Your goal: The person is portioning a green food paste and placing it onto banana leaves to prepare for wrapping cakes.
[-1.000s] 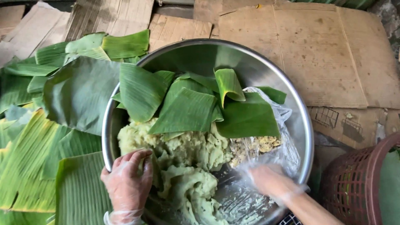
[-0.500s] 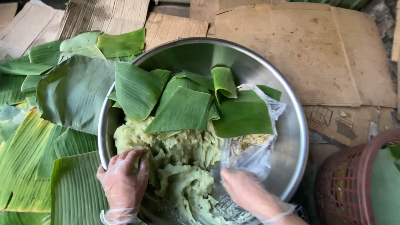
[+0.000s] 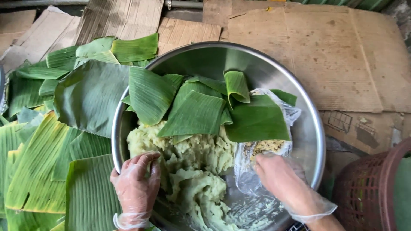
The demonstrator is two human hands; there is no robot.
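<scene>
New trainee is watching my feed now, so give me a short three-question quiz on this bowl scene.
1. True or false: the left hand rests on the pale green dough inside the steel bowl.
2. What does the right hand touch?
A. the red basket
B. the clear plastic bag
C. the cardboard
3. What lies over the far part of the dough?

Key
1. True; the gloved fingers lie on its near left edge.
2. B, the clear plastic bag with yellowish filling inside.
3. Cut banana leaves, more stacked left of the bowl.
</scene>
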